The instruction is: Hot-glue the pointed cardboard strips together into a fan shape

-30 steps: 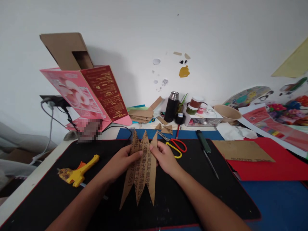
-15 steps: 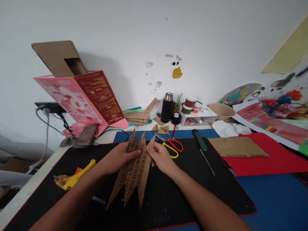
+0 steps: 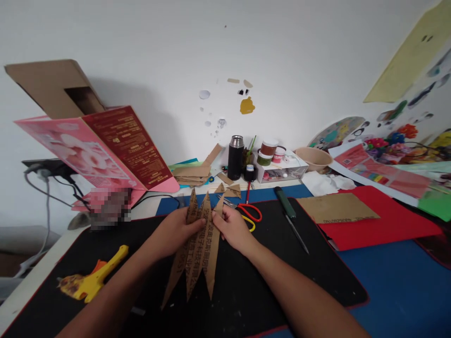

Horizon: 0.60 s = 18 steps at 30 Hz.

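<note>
Both hands hold three long pointy brown cardboard strips (image 3: 199,249) with printed letters, fanned out above the black mat (image 3: 310,277). The left hand (image 3: 176,232) pinches them from one side. The right hand (image 3: 232,229) pinches them from the other. Red and yellow scissors (image 3: 251,215) lie just beside the right hand.
</note>
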Motion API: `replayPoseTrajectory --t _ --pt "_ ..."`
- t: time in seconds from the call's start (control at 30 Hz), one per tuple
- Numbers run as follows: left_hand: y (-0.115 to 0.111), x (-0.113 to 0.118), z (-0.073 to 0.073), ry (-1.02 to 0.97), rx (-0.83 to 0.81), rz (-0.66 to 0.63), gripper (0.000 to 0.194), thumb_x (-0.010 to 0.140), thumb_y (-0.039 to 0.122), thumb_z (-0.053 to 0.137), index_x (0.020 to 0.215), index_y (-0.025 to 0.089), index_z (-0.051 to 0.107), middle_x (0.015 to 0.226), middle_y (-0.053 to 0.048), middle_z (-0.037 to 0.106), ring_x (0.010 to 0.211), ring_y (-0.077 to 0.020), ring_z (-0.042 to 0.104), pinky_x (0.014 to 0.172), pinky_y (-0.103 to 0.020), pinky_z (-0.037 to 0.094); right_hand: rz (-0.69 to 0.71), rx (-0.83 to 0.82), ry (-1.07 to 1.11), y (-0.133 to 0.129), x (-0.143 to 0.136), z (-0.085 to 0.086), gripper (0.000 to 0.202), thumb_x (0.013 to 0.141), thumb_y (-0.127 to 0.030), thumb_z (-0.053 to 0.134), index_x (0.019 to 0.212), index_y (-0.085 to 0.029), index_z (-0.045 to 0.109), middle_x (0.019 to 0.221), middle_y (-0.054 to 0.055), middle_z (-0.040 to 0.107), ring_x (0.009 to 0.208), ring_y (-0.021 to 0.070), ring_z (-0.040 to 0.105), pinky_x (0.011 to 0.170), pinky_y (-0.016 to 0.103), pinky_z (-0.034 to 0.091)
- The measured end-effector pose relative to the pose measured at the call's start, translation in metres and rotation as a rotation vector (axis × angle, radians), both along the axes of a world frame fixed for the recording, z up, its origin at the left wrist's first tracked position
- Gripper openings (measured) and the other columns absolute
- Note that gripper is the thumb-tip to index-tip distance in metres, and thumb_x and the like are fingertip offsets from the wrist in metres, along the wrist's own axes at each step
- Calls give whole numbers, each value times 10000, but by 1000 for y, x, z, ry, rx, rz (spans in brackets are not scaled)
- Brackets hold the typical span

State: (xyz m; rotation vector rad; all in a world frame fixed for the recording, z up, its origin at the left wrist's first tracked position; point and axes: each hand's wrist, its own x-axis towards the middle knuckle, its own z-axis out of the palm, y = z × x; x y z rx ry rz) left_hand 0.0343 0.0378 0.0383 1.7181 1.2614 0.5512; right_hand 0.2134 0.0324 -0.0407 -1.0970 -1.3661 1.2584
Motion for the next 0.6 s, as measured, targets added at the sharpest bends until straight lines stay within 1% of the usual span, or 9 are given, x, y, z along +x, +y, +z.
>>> replayPoseTrajectory --t 0.1,0.17,0.2,0.23,0.3,0.37,0.43,0.5,0.6 --pt "-1 3 -3 104 129 35 295 809 448 666 924 196 768 908 -83 800 872 -347 721 796 -375 520 -47 79 -55 1 -1 -5 221 926 -409 582 926 -197 642 662 -40 547 541 123 471 512 237 386" --pt "-2 4 -4 143 187 49 285 821 435 648 923 196 766 940 -96 799 896 -355 719 809 -384 512 -65 126 -63 2 -2 -7 200 925 -381 578 913 -193 645 727 -18 590 640 144 519 582 249 415" --pt "-2 4 -5 143 191 51 288 823 433 644 931 195 765 962 -99 799 907 -357 718 814 -387 510 -72 131 -52 2 -3 -8 199 924 -382 579 909 -194 642 742 -14 599 659 149 526 592 251 418" --pt "-2 4 -5 129 180 54 292 820 436 647 937 195 762 975 -99 800 913 -358 719 818 -389 510 -76 121 -32 2 -3 -8 205 924 -393 581 909 -196 636 734 -17 595 648 148 523 581 250 415" --pt "-1 3 -5 68 118 53 302 804 446 666 945 194 754 969 -87 804 914 -355 722 822 -388 516 -58 62 25 2 -4 -7 242 922 -443 581 902 -204 614 667 -40 552 560 132 482 516 241 389" --pt "0 2 -4 -1 30 52 326 778 451 691 961 187 747 956 -77 806 917 -352 725 819 -387 527 -8 -8 75 2 -3 -4 297 915 -508 584 887 -212 581 603 -68 495 467 111 427 442 229 356" --pt "1 0 -4 -51 -39 43 360 763 455 703 987 176 739 964 -77 804 928 -350 728 816 -388 536 41 -50 100 2 -2 -2 341 904 -554 589 888 -215 559 581 -83 479 417 94 404 397 220 347" --pt "3 -1 -4 -70 -71 43 388 760 468 704 1004 167 733 970 -85 802 923 -346 733 808 -392 541 58 -60 105 2 -1 -1 363 896 -574 597 893 -214 549 574 -90 483 394 84 403 378 212 354" --pt "4 -2 -5 -55 -64 46 419 764 495 701 1011 157 733 964 -100 800 897 -345 735 790 -401 547 82 -82 116 3 -1 -1 369 887 -572 608 897 -207 554 574 -87 502 383 76 413 368 204 358"
